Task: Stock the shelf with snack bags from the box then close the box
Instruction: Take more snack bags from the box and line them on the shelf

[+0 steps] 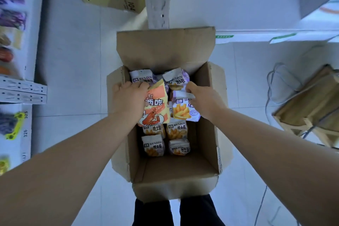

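In the box on the floor, just in front of the person's feet, both hands are down among the snacks. The left hand grips an orange bag, its fingers curled over the bag's top and left side. The right hand pinches a purple bag by its crimped top edge; how the rest of its fingers lie I cannot tell. More bags stand in rows in the middle and far part of the box, while the near end shows bare cardboard. So the job looks partly done, with the picking step in hand.

To do it well, lift both bags straight up until they are free of their neighbours. The orange bag lies over the row beneath it, and dragging it sideways would likely tip or pull others along. The pinch on the purple bag's seal is a light hold, probably fine for a puffed bag but easy to lose on a quick swing, so a fuller grip once it is out would be safer. Squeezing hard risks crushing what is inside.

The shelf stands to the left, already carrying goods, so the turn goes that way. Keep the arms clear of the far flap, which stands upright — it should stay open until the last bags are out.
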